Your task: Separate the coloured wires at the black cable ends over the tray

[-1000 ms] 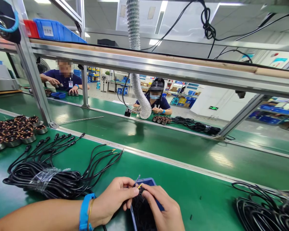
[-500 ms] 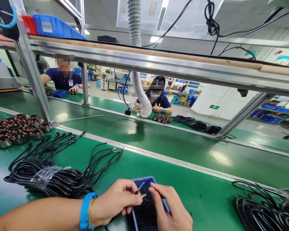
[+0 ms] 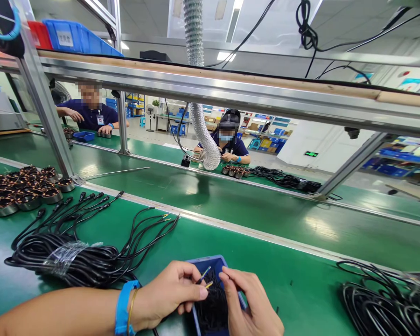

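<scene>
Black cable point(image 3: 165, 318): its stripped end was pinched between left thumb and fingers over the blue bin point(image 3: 207, 258). Two leads showed, blue-tipped point(image 3: 206, 271) and yellow point(image 3: 209, 284).

Change: the right hand point(image 3: 254, 303) had drawn off the leads; both ends stood exposed, apart from its fingertips. Its thumb and forefinger were nearly together; whether they pinched anything, could not tell. The left hand point(image 3: 168, 291) kept its grip.

Counts: bin, 1, holding small black pieces point(image 3: 212, 308) too heaped to count; loose black bits, 2, on the green worktop point(image 3: 311, 284) right of the bin; near cable bundles, 2, one left point(image 3: 63, 261), one at far right point(image 3: 381, 303). Copper-wound parts point(image 3: 28, 200) at far left overlapped, no reliable count. Co-workers, 2, beyond the frame: one left point(image 3: 87, 113), one centre point(image 3: 238, 148).
</scene>
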### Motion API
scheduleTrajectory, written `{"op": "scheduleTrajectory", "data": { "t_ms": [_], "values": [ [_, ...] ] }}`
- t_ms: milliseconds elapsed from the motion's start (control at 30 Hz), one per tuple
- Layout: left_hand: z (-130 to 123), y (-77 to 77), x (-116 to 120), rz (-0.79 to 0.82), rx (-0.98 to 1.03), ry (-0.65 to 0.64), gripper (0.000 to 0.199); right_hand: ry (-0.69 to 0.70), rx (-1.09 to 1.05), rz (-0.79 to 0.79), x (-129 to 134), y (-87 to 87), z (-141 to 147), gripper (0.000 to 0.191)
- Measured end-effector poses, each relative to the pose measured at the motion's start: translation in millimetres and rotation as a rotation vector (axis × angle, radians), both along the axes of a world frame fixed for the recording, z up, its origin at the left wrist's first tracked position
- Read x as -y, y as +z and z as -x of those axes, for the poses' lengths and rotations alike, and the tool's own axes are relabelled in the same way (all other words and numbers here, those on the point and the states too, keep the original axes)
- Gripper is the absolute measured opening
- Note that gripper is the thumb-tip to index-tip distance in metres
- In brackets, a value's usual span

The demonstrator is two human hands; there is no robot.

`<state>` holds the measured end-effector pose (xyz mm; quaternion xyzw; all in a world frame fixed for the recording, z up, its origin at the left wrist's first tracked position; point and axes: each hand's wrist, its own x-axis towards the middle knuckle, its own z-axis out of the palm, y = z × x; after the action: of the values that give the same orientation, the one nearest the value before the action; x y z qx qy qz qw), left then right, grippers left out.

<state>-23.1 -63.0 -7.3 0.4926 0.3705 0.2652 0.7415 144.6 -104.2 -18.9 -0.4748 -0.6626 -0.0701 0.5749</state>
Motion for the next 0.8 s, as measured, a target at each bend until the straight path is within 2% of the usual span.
{"op": "scheduleTrajectory", "data": {
  "t_ms": [167,300,567,800],
  "values": [
    [1,-0.8,1,-0.007,-0.007,-0.013,0.036,0.046,0.029,-0.004,0,-1.9,2,0.014],
    [1,-0.5,1,-0.003,-0.009,-0.014,0.037,0.031,0.01,0.001,-1,-3.4,2,0.015],
    [0,-1.5,0,0.002,0.01,-0.026,0.038,-0.005,-0.13,-0.004,-2,-7.6,11,0.009],
    [1,-1.4,1,0.009,0.02,-0.022,0.037,0.027,-0.034,0.008,-1,-5.0,5,0.011]
  ]
}}
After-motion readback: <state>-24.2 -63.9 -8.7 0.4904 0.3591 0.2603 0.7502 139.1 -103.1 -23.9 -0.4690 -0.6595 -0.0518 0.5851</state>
